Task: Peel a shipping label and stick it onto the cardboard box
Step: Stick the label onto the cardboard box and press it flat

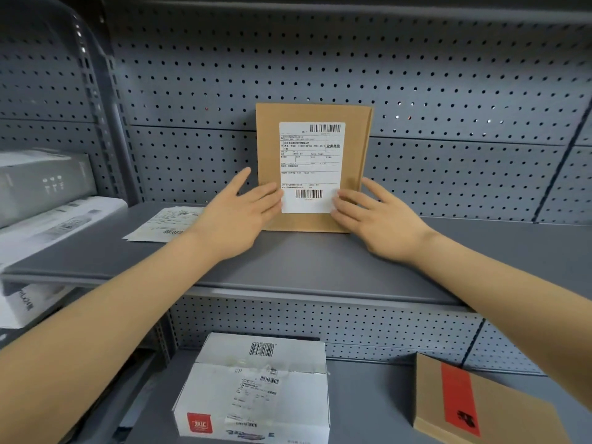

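A flat brown cardboard box stands upright on the grey shelf, leaning against the pegboard back. A white shipping label with two barcodes lies flat on its front face. My left hand rests at the box's lower left, fingers spread, fingertips touching the label's bottom left corner. My right hand mirrors it at the lower right, fingertips on the label's bottom right corner. Neither hand grips anything.
Loose label sheets lie on the shelf to the left. White boxes are stacked at far left. On the lower shelf sit a white carton and a brown box with a red stripe.
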`<state>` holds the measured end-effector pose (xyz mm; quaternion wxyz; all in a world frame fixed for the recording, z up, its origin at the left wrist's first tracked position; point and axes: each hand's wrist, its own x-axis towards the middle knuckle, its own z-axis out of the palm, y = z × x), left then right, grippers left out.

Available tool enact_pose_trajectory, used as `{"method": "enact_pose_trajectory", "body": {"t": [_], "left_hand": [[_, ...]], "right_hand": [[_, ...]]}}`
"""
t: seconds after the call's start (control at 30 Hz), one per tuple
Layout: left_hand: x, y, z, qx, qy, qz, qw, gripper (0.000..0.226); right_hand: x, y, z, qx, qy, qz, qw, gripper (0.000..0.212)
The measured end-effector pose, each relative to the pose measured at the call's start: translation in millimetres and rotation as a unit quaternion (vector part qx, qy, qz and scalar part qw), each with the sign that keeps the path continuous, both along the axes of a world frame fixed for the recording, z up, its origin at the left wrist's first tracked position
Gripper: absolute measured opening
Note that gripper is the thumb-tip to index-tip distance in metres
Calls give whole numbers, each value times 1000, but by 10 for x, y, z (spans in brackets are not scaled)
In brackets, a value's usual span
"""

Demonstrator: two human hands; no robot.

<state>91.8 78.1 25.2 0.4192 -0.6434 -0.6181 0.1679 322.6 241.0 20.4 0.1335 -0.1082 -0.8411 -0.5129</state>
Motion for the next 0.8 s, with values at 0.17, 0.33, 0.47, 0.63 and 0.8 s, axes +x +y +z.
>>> {"method": "enact_pose_trajectory", "body": {"t": [0.17,0.33,0.47,0.63,0.8], "left_hand": [[213,138,-56,-77,65,-13,995,57],[-59,6,-76,-116,38,82,989,58],[-10,-141,-41,-121,46,101,986,57],[303,30,59,-65,-12,7,998,56],[241,148,16,-80,4,60,995,58]], "right_hand": [[-278,-147,-34,-18,-23,36,999,32],[-40,-6,-33,-35,-30,2,999,44],[79,-30,-55,-46,-35,-25,998,49],[-244,-201,-35,-64,-20,20,998,46],[-229,-211,32,-70,-54,-65,994,57]]}}
